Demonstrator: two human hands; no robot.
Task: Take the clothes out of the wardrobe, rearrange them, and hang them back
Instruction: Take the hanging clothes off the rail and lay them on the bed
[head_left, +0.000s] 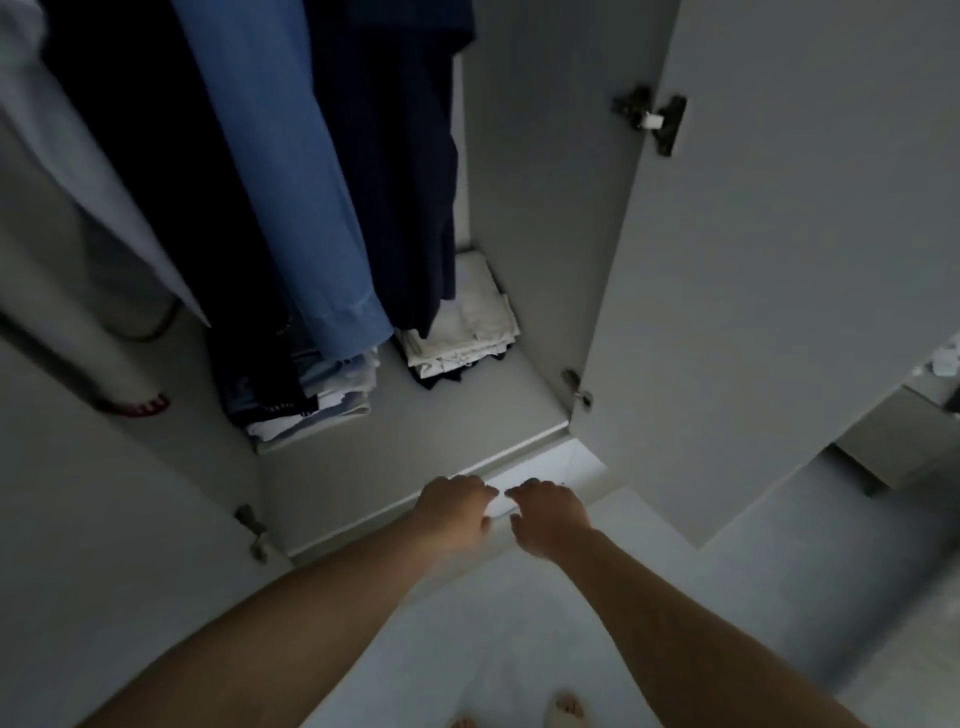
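Hands, left (457, 512) and right (548, 517), fingers curled on drawer front (363, 493) (grip on its top edge).

Four hanging garments: one white (78, 171), two dark navy (156, 182) (400, 156), one light-blue denim (280, 171). Two stacks of folded clothes (311, 395) (462, 327). Two bare hands (457, 512) (548, 517).

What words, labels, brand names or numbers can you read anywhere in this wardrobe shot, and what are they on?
None can be read.
Hanging clothes, such as the light blue garment: no tags or print visible.
Folded stack on the right: dark marks on one white piece, too blurred to read.
Folded stack on the left: no legible print.
Door hinge: no readable marking.
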